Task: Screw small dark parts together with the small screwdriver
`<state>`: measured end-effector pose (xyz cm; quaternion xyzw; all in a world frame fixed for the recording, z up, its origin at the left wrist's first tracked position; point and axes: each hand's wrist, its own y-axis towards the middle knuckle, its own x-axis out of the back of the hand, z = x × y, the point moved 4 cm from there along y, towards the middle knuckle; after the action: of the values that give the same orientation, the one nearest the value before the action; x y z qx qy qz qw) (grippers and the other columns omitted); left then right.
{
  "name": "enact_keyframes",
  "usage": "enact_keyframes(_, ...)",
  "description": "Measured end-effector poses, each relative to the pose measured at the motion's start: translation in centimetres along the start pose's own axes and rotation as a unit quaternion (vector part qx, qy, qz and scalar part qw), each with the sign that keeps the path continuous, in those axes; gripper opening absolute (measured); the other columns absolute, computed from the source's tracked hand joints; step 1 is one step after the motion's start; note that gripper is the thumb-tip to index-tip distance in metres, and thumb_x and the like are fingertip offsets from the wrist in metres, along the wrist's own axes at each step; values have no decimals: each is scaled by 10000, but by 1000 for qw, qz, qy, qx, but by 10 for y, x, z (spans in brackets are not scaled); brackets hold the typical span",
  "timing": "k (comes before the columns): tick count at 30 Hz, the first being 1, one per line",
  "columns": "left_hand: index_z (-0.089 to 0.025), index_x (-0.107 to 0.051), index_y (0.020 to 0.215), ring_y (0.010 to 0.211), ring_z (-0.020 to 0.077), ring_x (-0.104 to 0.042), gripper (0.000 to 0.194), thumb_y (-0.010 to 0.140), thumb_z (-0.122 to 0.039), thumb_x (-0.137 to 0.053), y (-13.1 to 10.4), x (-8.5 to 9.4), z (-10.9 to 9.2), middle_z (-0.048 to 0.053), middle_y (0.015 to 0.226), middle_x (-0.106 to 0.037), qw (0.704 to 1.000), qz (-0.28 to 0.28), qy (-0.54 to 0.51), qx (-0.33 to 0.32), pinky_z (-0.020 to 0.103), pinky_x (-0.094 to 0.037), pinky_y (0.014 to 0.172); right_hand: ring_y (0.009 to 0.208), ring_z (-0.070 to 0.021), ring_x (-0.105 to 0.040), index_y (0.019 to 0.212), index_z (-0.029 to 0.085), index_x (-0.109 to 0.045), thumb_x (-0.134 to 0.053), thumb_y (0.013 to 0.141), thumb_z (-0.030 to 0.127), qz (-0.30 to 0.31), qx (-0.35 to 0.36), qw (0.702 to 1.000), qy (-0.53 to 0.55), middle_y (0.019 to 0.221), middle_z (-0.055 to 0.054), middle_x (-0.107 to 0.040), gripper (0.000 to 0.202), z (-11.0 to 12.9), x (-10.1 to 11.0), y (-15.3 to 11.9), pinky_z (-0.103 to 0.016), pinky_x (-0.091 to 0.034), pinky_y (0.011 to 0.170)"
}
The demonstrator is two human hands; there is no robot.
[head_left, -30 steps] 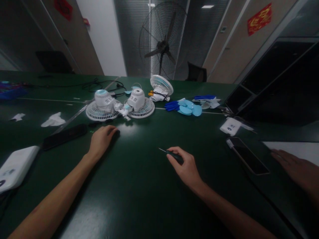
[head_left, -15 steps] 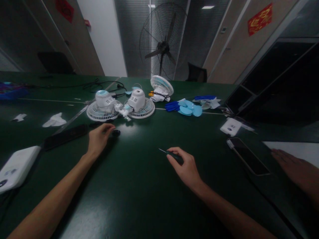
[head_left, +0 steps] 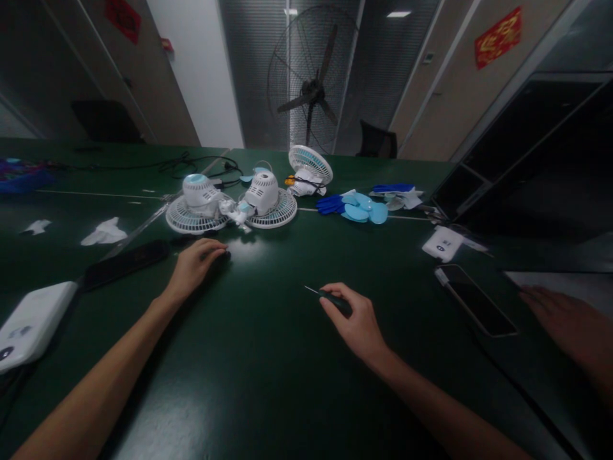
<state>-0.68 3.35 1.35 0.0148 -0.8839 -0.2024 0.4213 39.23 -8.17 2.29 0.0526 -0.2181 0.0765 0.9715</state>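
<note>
My right hand [head_left: 353, 319] holds a screwdriver [head_left: 339, 303] by its dark handle, the thin metal shaft pointing left above the table. My left hand [head_left: 194, 267] is closed, with its fingertips on a small black object [head_left: 227, 254] on the table. The fingers cover most of that object, and its kind cannot be made out. Just beyond my left hand, two white fans lie grille down, the left fan [head_left: 198, 195] next to the right fan [head_left: 265, 193]. A third white fan [head_left: 309, 169] rests tilted farther back.
Light blue fan blades [head_left: 364, 209] lie beside blue gloves [head_left: 330, 204]. On the right are a phone [head_left: 474, 300], a white device [head_left: 443, 244] and another person's hand [head_left: 567, 326]. To the left lie a white power bank-like block [head_left: 36, 319] and a long dark object [head_left: 127, 262].
My left hand has shifted slightly right, and its fingertips now cover most of the small black object. My right hand with the screwdriver has stayed nearly in place.
</note>
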Motion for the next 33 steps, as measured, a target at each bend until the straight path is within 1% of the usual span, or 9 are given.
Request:
enact_keyframes(5,-228,-779,1125,1128,288,-708,505,997,-659,-551,-2,-2,8,103,1202,-765,1000,14,11,-1,376,-538,997,925,-240,-730,1155,242,-704,-639,1016,383,-12,5,1000,-9,1059,-53,-737,209,1,1,0,-389,-615,787)
enact_keyframes(10,-216,-775,1148,1020,285,-738,485,985,-625,-571,-3,-2,9,95,1155,-789,999,16,25,33,366,-546,908,933,-238,-725,1165,241,-702,-630,1025,387,-7,7,1000,-7,1070,-56,-730,215,1,1,-1,-384,-613,790)
enact_keyframes(14,-218,-781,1165,953,288,-749,482,965,-614,-592,-3,-1,8,86,1119,-808,998,20,22,55,366,-554,861,909,-231,-726,1165,249,-700,-630,1028,393,-3,0,1000,-6,1062,-51,-732,211,-1,0,-1,-368,-616,758)
enact_keyframes(22,-254,-815,1173,1002,321,-757,491,932,-626,-604,-6,1,6,82,1158,-816,997,22,28,68,395,-561,884,915,-235,-730,1154,253,-705,-630,1022,387,-6,4,1000,-7,1069,-50,-738,203,1,1,-1,-370,-620,757)
enact_keyframes(27,-216,-801,1212,961,308,-763,563,874,-643,-659,-2,1,10,98,1097,-820,986,67,-34,147,356,-570,782,889,-227,-724,1173,259,-696,-619,1035,397,4,-4,1000,-5,1074,-48,-735,210,-2,0,-2,-365,-618,728)
enact_keyframes(28,-208,-798,1210,959,307,-763,569,867,-644,-666,-1,1,10,103,1097,-817,984,76,-47,154,353,-574,776,881,-225,-722,1171,261,-694,-614,1036,398,5,-5,1000,-5,1066,-45,-733,209,-2,0,-2,-365,-617,727)
enact_keyframes(29,-206,-797,1203,966,304,-762,564,867,-642,-671,0,-1,7,105,1112,-812,983,88,-60,151,354,-579,787,877,-224,-721,1166,261,-694,-610,1037,397,6,-5,1000,-6,1059,-44,-730,206,-1,0,-2,-366,-618,729)
enact_keyframes(31,-220,-797,1183,995,294,-753,513,887,-621,-674,0,-8,-5,101,1156,-798,982,121,-84,115,364,-586,838,887,-226,-721,1152,260,-699,-609,1034,388,11,3,1000,-9,1053,-46,-727,196,1,0,-2,-368,-620,740)
enact_keyframes(33,-243,-794,1175,1008,277,-734,426,931,-566,-661,-3,-20,-29,91,1180,-780,980,166,-99,49,374,-579,877,910,-229,-722,1135,256,-706,-618,1025,369,16,20,999,-21,1049,-50,-727,180,4,-1,-2,-367,-623,761)
